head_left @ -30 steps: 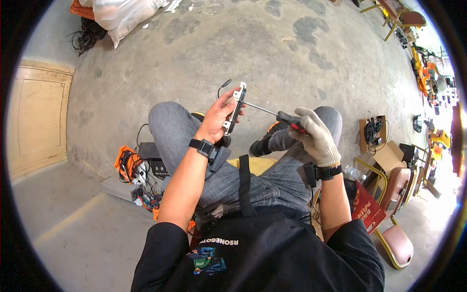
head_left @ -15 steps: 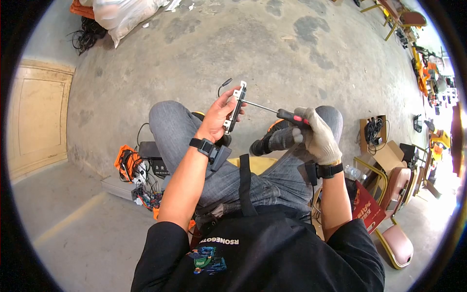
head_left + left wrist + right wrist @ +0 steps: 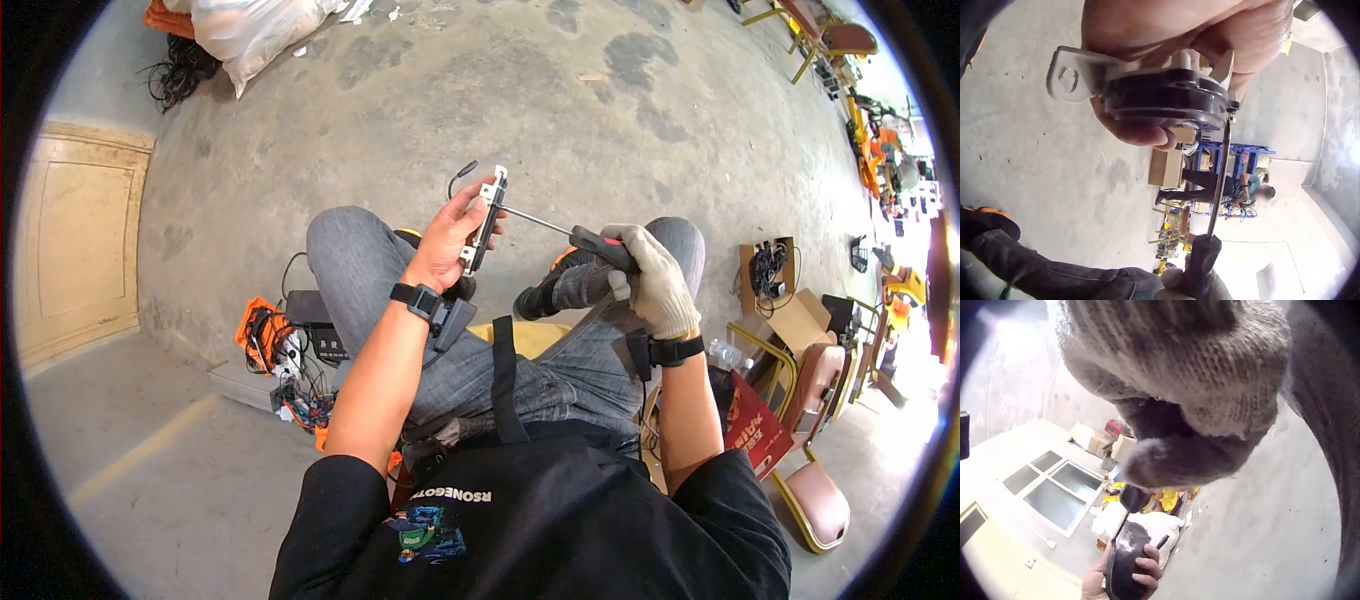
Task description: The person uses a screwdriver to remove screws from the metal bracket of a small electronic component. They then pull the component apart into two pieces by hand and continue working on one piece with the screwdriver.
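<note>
My bare left hand [image 3: 440,245] grips a narrow black device [image 3: 484,228] with pale mounting brackets, its thumb along the near side. A short cable with a plug [image 3: 464,171] sticks out beyond the fingers. In the left wrist view, a bracket tab with a hole [image 3: 1071,76] juts from one end of the black housing [image 3: 1160,100]. My right hand [image 3: 655,278], in a knitted glove, holds a screwdriver [image 3: 603,246] by its black and red handle. The metal shaft [image 3: 1220,184] reaches to a small screw [image 3: 1234,106] at the housing's edge. Gloved fingers [image 3: 1172,462] partly hide the handle in the right wrist view.
Bent legs in grey jeans [image 3: 350,270] lie under both hands. Tangled cables [image 3: 300,385] and a black box [image 3: 315,318] sit at the left. A carton of cables [image 3: 768,272] and chairs [image 3: 815,385] stand at the right. Another person [image 3: 1235,190] appears far off in the left wrist view.
The right hand's fingers have shifted around the screwdriver handle, and the handle has turned, showing more red midway and less now. The left hand and the device have barely moved.
</note>
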Motion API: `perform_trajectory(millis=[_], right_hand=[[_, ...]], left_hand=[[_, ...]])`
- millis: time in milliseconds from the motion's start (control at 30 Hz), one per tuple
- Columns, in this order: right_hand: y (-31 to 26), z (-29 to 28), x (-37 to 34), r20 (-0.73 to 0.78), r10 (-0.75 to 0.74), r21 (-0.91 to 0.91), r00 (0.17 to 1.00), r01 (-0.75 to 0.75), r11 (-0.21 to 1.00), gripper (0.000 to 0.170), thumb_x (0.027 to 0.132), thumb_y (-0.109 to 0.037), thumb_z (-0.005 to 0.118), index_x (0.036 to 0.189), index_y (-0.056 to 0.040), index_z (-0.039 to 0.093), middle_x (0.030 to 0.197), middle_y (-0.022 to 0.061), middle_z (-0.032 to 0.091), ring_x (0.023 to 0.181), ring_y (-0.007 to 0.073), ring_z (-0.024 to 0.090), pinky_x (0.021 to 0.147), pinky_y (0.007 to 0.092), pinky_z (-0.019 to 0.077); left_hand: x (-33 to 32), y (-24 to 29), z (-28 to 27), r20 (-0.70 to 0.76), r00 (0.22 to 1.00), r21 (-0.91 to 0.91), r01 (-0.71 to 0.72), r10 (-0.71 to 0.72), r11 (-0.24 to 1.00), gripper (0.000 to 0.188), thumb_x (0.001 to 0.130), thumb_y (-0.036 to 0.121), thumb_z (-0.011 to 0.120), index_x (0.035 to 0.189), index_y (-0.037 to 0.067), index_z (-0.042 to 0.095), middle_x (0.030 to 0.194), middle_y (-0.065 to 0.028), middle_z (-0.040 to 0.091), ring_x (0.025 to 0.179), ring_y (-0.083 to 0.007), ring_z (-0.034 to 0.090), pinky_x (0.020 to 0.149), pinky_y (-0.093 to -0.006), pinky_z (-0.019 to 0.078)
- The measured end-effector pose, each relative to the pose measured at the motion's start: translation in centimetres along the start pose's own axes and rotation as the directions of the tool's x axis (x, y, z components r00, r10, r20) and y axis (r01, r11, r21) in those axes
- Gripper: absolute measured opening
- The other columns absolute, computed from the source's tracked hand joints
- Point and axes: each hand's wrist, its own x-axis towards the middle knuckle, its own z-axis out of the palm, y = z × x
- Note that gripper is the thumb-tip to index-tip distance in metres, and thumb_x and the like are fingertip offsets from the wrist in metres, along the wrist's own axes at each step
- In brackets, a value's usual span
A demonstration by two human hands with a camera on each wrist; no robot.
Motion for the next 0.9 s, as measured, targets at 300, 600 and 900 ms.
perform_trajectory(millis=[300, 600, 900], right_hand=[[0.1, 1.9, -0.1, -0.181, -0.256, 0.132, 0.950, 0.281, 0.951, 0.036, 0.097, -0.013, 0.056, 0.130, 0.0009, 0.054, 0.112, 0.0119, 0.060, 0.092, 0.0149, 0.061, 0.072, 0.0274, 0.0525], [1.3, 0.3, 0.7, -0.113, -0.198, 0.042, 0.974, 0.203, 0.978, 0.036, 0.097, -0.016, 0.061, 0.127, 0.0012, 0.055, 0.103, 0.0094, 0.062, 0.088, 0.0169, 0.062, 0.077, 0.0288, 0.0532], [1.3, -1.1, 0.9, 0.004, -0.167, -0.305, 0.986, 0.161, 0.939, 0.031, 0.097, -0.019, 0.062, 0.123, -0.0030, 0.058, 0.108, 0.0082, 0.060, 0.088, 0.0160, 0.060, 0.077, 0.0278, 0.0530]], left_hand=[[0.0, 0.0, 0.1, -0.018, 1.000, -0.004, 0.004, -0.004, 1.000, 0.048, 0.102, 0.027, 0.060, 0.147, 0.016, 0.049, 0.108, -0.0069, 0.068, 0.088, -0.0130, 0.064, 0.072, -0.0262, 0.0522], [0.2, -0.2, -0.1, -0.007, 1.000, -0.036, 0.003, -0.003, 0.999, 0.049, 0.102, 0.028, 0.059, 0.147, 0.014, 0.048, 0.109, -0.0096, 0.067, 0.089, -0.0154, 0.064, 0.072, -0.0276, 0.0543], [0.2, -0.2, -0.1, -0.016, 1.000, -0.016, 0.003, -0.003, 1.000, 0.049, 0.102, 0.027, 0.058, 0.148, 0.014, 0.046, 0.110, -0.0101, 0.067, 0.090, -0.0163, 0.064, 0.072, -0.0288, 0.0544]])
